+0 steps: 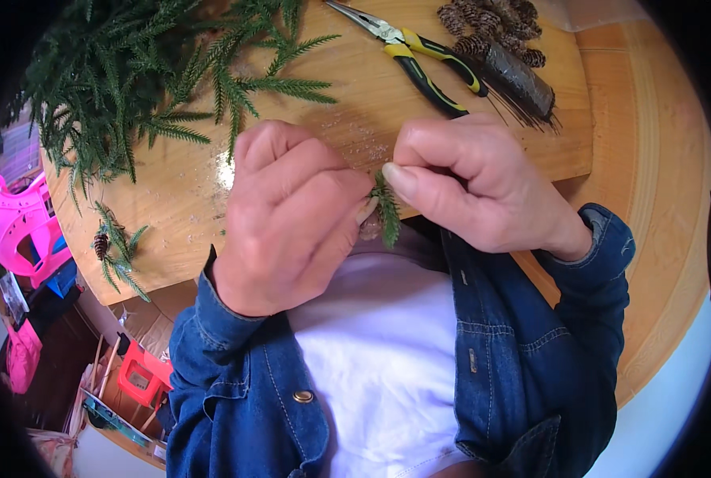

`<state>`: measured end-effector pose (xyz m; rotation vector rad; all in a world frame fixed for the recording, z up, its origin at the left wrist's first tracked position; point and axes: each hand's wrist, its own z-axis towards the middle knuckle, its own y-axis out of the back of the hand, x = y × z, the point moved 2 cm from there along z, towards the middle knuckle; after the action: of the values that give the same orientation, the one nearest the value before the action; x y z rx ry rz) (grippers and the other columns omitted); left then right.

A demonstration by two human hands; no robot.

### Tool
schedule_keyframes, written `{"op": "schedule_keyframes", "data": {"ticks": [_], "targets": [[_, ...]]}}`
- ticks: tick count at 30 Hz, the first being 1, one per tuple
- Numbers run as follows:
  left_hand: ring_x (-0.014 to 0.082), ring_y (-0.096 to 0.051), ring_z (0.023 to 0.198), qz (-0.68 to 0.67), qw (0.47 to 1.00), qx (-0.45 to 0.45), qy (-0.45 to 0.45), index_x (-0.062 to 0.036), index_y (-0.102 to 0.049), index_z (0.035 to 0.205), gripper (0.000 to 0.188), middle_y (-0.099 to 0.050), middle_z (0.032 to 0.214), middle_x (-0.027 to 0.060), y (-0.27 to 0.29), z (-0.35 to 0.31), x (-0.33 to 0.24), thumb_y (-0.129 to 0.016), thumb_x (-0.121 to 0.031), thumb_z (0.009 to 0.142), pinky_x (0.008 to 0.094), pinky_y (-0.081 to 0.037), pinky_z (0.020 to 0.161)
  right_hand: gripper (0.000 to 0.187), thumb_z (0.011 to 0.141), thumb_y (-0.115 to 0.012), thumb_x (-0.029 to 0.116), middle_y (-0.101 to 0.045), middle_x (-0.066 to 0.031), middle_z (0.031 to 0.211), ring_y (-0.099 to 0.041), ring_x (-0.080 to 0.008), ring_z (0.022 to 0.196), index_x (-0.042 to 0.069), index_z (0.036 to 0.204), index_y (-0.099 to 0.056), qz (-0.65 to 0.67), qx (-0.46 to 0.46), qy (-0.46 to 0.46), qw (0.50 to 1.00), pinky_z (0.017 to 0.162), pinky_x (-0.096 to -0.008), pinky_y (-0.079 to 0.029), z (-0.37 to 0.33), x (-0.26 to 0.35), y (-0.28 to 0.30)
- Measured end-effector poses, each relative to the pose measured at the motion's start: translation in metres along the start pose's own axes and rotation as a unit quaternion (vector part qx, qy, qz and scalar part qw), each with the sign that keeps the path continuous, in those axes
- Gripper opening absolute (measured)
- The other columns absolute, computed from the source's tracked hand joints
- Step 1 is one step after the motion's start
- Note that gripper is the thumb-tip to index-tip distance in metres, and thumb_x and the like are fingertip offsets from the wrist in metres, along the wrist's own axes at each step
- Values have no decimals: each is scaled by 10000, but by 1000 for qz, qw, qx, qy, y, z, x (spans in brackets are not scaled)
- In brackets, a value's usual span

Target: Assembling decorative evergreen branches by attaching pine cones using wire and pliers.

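Note:
My left hand point(292, 211) and my right hand point(475, 179) meet at the near edge of a wooden board point(347, 103). Together they pinch a small green evergreen sprig point(386, 211), fingertips closed around its stem, and something small and pale shows between the fingers. Both sleeves are blue denim. A big pile of green conifer branches point(132, 72) lies on the board at the upper left. Yellow-and-black long-nose pliers point(423, 60) rest just beyond my right hand.
Several small pine cones point(491, 24) and a bundle of dark wire stems point(523, 84) lie at the board's far right. A finished little sprig with a cone point(112, 247) sits at the left edge. A pink plastic chair point(21, 223) stands on the floor to the left.

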<state>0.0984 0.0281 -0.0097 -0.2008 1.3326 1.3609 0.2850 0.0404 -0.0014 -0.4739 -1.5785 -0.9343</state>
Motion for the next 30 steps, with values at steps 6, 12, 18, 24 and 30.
{"op": "schedule_keyframes", "data": {"ticks": [6,12,18,24,30], "targets": [[228,-503,715,172,977,-60,-112,-34,-615,792,301,-528,729,42,-10,1,3,-628,-141,511,372,-395,679,265,928,-540,119,-404,60,599,-335,-39,533,35,686,-473,221,1,-181,958,465,-230,-273,-7,-11,-5],[240,-506,720,182,973,-83,-112,-22,-621,806,268,-533,728,57,-2,1,6,-654,-105,552,366,-399,687,311,930,-560,133,-324,49,547,-305,-34,549,30,649,-476,152,-38,-196,968,478,-229,-275,-2,-7,8],[256,-492,717,63,988,-132,49,10,-629,850,153,-551,743,91,27,-8,17,-664,5,702,340,-400,697,185,869,-639,149,-470,-25,701,-481,-140,614,26,805,-517,-245,-149,-93,954,537,-265,-386,-5,-22,35],[251,-483,718,39,989,-138,48,22,-634,898,163,-558,753,98,30,-7,18,-663,24,737,328,-395,694,338,746,-732,187,-492,-129,968,-528,-333,841,19,934,-507,-491,-138,-40,859,672,-376,-466,2,-25,26],[244,-486,725,25,985,-147,91,27,-641,941,176,-559,756,94,40,-10,22,-656,-6,768,323,-394,689,383,727,-750,214,-497,-120,971,-540,-322,869,25,950,-503,-530,-129,-65,836,690,-386,-468,8,-21,27]]}}
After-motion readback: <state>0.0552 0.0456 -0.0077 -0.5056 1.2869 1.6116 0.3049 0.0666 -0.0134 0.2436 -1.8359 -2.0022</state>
